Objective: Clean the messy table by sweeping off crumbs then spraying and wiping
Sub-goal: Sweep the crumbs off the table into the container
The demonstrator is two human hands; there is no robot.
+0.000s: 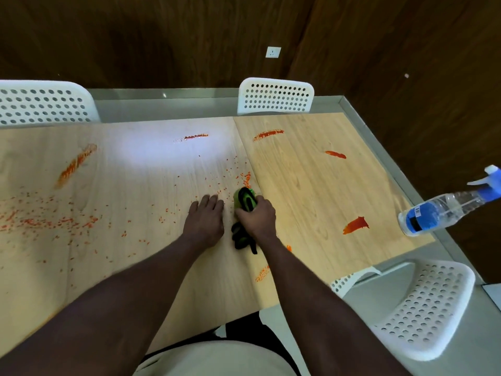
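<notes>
A light wooden table [311,185] carries scattered orange crumbs [40,221] on its left half and a denser heap of crumbs [246,179] near the middle seam. Red-orange smears [355,225] mark several spots. My right hand [256,217] grips a green and black brush [245,199] with its head on the table just below the heap. My left hand [206,221] lies flat on the table, fingers straight, right beside the brush. A clear spray bottle [444,210] with a blue label and blue-white nozzle stands at the table's right edge.
White perforated chairs stand at the far left [43,103], the far middle [275,96] and the near right [423,308]. A grey floor strip runs along the dark wooden wall with a white socket [273,52]. The table's near edge is by my lap.
</notes>
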